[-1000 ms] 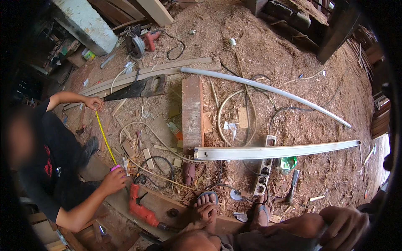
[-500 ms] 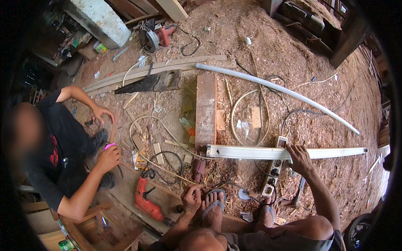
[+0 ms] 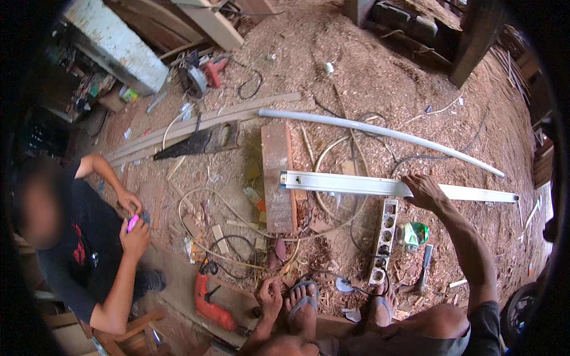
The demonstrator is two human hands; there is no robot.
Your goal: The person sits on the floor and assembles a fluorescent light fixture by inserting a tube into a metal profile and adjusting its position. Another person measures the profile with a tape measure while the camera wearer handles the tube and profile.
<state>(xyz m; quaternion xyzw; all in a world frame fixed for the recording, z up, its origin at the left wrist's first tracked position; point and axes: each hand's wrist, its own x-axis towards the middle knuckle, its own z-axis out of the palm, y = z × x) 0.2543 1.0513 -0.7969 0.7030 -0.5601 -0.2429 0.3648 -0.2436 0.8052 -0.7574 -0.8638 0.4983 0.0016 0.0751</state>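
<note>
My right hand [image 3: 423, 191] is wrapped round the middle of a long white tube-light fixture [image 3: 356, 185], which lies crosswise. The fixture's left end reaches over a thick reddish wooden block [image 3: 277, 207]. Near my foot, my left hand [image 3: 269, 296] is curled closed, its fingers pinched together; whatever may be in them is too small to make out. On the near side of the fixture are a white power strip [image 3: 383, 243], a clear container with green on it [image 3: 413, 235] and a hammer [image 3: 425, 268]. Past the fixture lies a long white tube [image 3: 380, 134].
At left a co-worker in a black shirt [image 3: 89, 237] holds something pink [image 3: 132, 223]. A red drill [image 3: 211, 305], a handsaw [image 3: 199, 141], a circular saw [image 3: 199, 74] and looping cables [image 3: 317, 160] lie on the shaving-covered floor. Wooden planks [image 3: 178, 127] lie beyond.
My right hand has shifted the fixture away from me, uncovering the power strip and the container. The co-worker's two hands have come together round the pink thing. The view has shifted slightly.
</note>
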